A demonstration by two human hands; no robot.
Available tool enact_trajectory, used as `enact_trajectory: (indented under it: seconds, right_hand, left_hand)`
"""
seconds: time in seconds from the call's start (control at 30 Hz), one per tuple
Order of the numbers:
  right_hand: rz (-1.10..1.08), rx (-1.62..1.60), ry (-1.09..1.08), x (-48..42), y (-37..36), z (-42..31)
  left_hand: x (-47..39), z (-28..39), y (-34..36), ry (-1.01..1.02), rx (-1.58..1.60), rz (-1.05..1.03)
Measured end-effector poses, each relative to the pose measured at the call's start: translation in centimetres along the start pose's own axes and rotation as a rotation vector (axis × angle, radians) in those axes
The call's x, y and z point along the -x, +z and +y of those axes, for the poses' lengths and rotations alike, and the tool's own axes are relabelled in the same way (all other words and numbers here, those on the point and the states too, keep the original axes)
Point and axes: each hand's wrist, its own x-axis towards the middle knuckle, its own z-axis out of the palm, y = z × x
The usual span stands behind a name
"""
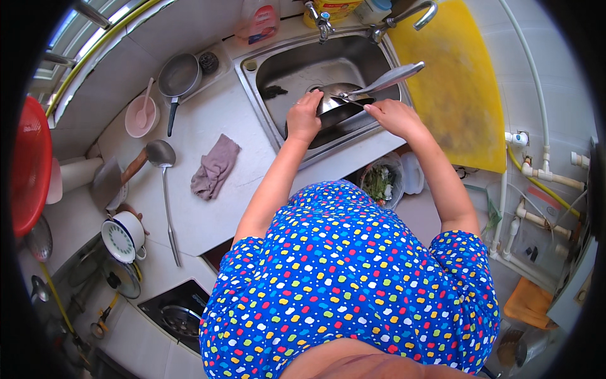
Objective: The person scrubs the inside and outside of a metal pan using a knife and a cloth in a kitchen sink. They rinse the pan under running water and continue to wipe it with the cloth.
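Observation:
A steel pan [334, 105] is held tilted in the stainless steel sink [307, 78]. Its long grey handle [390, 79] points up and out over the sink's right rim. My left hand [305, 118] grips the pan's edge on the left, with the fingers over the metal. In my right hand [395, 116] a thin metal tool [354, 102] is pinched between thumb and fingers. The tool's tip lies at the joint where the handle meets the pan; its exact kind cannot be made out. A dark clump [273, 91] rests on the sink's left side.
Two taps [324, 27] stand behind the sink, and a yellow board [450, 90] leans at its right. Left on the counter are a purple cloth [216, 166], a ladle [165, 189], a small frying pan [179, 76] and a pink bowl [142, 124]. A waste bin [395, 175] stands below.

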Motion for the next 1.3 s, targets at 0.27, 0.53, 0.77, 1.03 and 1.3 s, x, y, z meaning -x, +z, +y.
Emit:
enact_trajectory:
  seconds: [0.27, 0.53, 0.77, 1.03, 1.3]
  right_hand:
    - [-0.027, -0.070, 0.040, -1.6, 0.6, -0.1]
    - [-0.184, -0.175, -0.117, -4.6, -0.3, 2.1]
    - [-0.091, 0.085, -0.133, -3.3, -1.9, 1.0]
    - [-0.064, -0.015, -0.151, -4.4, -0.9, 5.1]
    - [-0.085, -0.048, -0.218, -4.4, 0.1, 5.1]
  left_hand:
    - [-0.4, -0.7, 0.3, -0.068, 0.043, -0.019]
    - [-0.9, -1.0, -0.2, -0.108, 0.083, -0.030]
    - [-0.6, -1.8, -0.4, -0.072, 0.116, -0.044]
    - [-1.0, -1.6, -0.9, -0.064, 0.178, -0.050]
    - [-1.0, -1.6, -1.3, -0.044, 0.172, -0.051]
